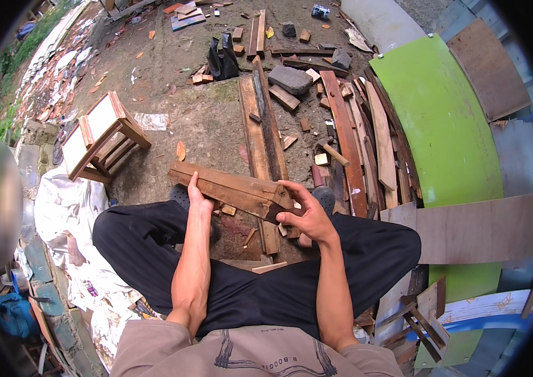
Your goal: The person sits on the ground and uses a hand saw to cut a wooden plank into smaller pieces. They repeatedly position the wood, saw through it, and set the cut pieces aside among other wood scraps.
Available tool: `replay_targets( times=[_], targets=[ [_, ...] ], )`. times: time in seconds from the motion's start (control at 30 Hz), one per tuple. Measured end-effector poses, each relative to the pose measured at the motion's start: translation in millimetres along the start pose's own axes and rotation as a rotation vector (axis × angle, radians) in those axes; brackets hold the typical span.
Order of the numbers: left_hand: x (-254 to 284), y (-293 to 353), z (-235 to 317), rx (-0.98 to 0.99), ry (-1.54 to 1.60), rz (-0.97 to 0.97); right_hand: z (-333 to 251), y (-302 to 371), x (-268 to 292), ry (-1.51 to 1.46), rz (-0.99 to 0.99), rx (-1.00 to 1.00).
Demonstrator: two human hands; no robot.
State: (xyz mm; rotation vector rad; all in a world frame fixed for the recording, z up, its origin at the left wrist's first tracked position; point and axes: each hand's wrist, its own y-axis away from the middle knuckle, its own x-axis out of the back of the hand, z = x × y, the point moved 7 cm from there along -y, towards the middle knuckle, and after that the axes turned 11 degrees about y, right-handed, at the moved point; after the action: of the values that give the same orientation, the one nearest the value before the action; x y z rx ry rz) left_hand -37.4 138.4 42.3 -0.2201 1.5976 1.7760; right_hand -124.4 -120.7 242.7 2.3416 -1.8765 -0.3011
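Observation:
A brown length of timber (222, 185) lies crosswise in front of me above my lap, with a dark seam running along it. My left hand (198, 200) grips it from the near side toward its left end, thumb up against the wood. Around the right end curl the fingers and thumb of my right hand (309, 217). Beneath it a long plank (254, 135) stretches away from me over the ground, beside a darker beam (269, 119). A hammer (335, 154) with a wooden handle rests right of these, near small offcuts.
A small wooden stool (99, 138) lies at the left, near a white cloth (68, 201). Several long boards (345, 138) are piled at the right, before a green panel (442, 132). Farther off are a grey stone (290, 80) and a black bag (222, 58).

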Motion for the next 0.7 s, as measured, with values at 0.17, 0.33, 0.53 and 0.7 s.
replay_targets(
  times=[0.17, 0.33, 0.53, 0.7],
  targets=[
    [2, -1, 15, -0.163, -0.062, -0.025, 35, 3, 32, 0.284, -0.008, -0.162],
    [1, 11, 17, -0.307, -0.117, 0.070, 85, 3, 48, 0.800, -0.045, -0.349],
    [-10, 30, 20, -0.568, -0.275, -0.006, 88, -10, 34, 0.980, 0.094, -0.314],
    [-24, 40, 13, -0.723, -0.532, -0.129, 52, -46, 2, 0.738, 0.200, -0.125]
  ],
)
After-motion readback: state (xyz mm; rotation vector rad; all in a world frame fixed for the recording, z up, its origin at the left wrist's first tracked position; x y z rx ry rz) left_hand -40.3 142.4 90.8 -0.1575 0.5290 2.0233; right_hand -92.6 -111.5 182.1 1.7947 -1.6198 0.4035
